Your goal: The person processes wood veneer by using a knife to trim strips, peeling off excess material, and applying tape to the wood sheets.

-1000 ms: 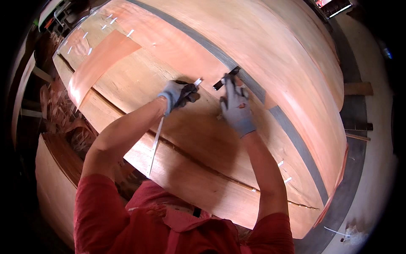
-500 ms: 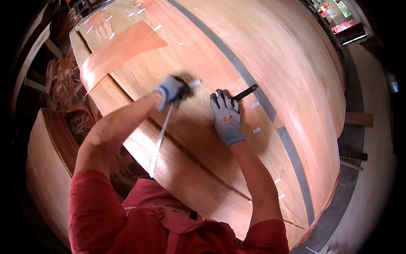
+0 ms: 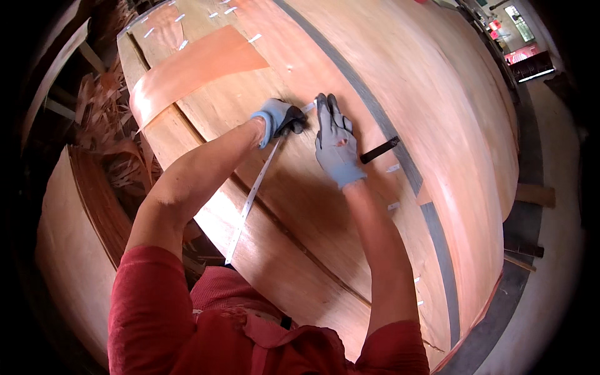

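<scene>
Gloved L hand curled in grip, gloved R hand outstretched alongside, palm dn.

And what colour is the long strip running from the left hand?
The strip is white with faint darker marks, best seen in the head view.

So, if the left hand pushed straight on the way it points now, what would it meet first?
Most likely the fingers of the right hand. The left hand grips a white strip whose tip lies right by those fingers; whether they touch is hard to tell in this view.
</scene>
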A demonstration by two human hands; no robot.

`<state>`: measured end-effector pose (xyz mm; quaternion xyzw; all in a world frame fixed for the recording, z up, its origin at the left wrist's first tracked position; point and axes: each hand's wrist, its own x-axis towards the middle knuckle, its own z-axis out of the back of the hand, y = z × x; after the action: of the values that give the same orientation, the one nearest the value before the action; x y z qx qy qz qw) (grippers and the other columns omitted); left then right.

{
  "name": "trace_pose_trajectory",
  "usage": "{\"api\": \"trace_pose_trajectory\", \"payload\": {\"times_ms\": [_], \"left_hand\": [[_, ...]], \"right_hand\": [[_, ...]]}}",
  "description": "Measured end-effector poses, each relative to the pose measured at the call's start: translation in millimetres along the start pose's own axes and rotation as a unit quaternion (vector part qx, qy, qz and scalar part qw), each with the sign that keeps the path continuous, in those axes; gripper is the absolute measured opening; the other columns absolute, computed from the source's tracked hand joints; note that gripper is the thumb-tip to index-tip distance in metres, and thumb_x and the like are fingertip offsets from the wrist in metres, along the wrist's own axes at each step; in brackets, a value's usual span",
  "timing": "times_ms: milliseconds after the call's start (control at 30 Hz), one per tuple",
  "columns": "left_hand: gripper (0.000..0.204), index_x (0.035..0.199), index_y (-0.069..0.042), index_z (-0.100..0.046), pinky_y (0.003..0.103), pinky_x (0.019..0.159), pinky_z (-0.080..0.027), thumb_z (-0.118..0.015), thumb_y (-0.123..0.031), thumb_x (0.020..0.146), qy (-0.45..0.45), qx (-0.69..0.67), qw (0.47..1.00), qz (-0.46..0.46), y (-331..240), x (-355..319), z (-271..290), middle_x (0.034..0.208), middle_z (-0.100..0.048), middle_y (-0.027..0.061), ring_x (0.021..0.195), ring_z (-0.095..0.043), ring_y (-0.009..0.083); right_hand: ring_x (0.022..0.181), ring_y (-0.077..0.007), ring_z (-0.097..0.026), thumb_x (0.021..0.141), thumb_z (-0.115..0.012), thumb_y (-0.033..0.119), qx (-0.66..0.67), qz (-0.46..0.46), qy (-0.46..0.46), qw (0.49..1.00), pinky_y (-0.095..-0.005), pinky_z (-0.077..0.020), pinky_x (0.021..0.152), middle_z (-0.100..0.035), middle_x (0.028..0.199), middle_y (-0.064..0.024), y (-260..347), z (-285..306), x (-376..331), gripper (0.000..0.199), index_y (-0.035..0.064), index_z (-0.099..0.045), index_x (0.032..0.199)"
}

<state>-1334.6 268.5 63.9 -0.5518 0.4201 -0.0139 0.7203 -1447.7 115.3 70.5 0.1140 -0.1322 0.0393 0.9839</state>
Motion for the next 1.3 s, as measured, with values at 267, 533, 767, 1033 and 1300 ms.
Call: {"api": "trace_pose_trajectory", "payload": {"times_ms": [267,533,767,1033,1300], "left_hand": [[0.027,0.087,-0.004,-0.071,0.026,0.039,-0.038,-0.063,-0.03,0.09,-0.029,-0.034,0.998,-0.032,9.0,-49.3,17.2,0.067,-0.067,0.007,0.043,-0.051,0.0125],[0.023,0.091,-0.002,-0.071,0.028,0.038,-0.041,-0.063,-0.023,0.092,-0.038,-0.062,0.997,0.009,28.1,-46.6,21.8,0.069,-0.068,0.0101,0.043,-0.054,0.0147],[0.023,0.09,-0.004,-0.071,0.031,0.049,-0.052,-0.063,-0.026,0.09,-0.094,0.285,0.953,-0.049,11.1,-56.5,33.7,0.073,-0.07,0.0115,0.053,-0.064,0.0164],[0.021,0.109,-0.006,-0.067,0.025,0.056,-0.05,-0.056,-0.02,0.098,-0.353,-0.085,0.901,-0.238,51.3,-148.9,208.0,0.083,-0.069,0.0068,0.061,-0.061,0.0107],[0.02,0.095,0.003,-0.065,0.029,0.077,-0.053,-0.058,-0.015,0.095,-0.451,-0.02,0.837,-0.308,137.4,-321.7,347.4,0.094,-0.068,0.0093,0.084,-0.066,0.016]], "right_hand": [[0.14,-0.0284,-0.036,0.086,-0.042,0.005,-0.044,0.063,0.062,0.995,-0.0443,-0.0325,0.108,-0.043,0.148,-0.0134,-10.4,-21.3,15.4,0.056,0.0112,-0.045,0.142],[0.141,-0.0318,-0.03,0.088,-0.043,0.002,-0.121,0.139,0.151,0.971,-0.0433,-0.0333,0.107,-0.036,0.15,-0.0148,-6.2,-6.5,17.2,0.066,0.0339,-0.043,0.145],[0.141,-0.0348,-0.027,0.085,-0.046,-0.002,-0.167,0.157,0.198,0.953,-0.0456,-0.0358,0.104,-0.028,0.15,-0.0178,1.2,4.0,20.2,0.075,0.0465,-0.043,0.142],[0.085,-0.0202,-0.055,0.092,-0.053,0.008,0.165,-0.063,0.089,0.98,-0.0339,-0.047,0.071,-0.06,0.101,-0.0134,-31.1,23.0,22.0,0.053,0.0341,-0.052,0.138],[0.093,-0.0387,-0.066,0.088,-0.066,0.044,-0.034,-0.325,-0.009,0.945,-0.0484,-0.0519,0.078,-0.068,0.104,-0.0212,-104.8,49.5,-53.3,0.056,0.0055,-0.05,0.126]]}}
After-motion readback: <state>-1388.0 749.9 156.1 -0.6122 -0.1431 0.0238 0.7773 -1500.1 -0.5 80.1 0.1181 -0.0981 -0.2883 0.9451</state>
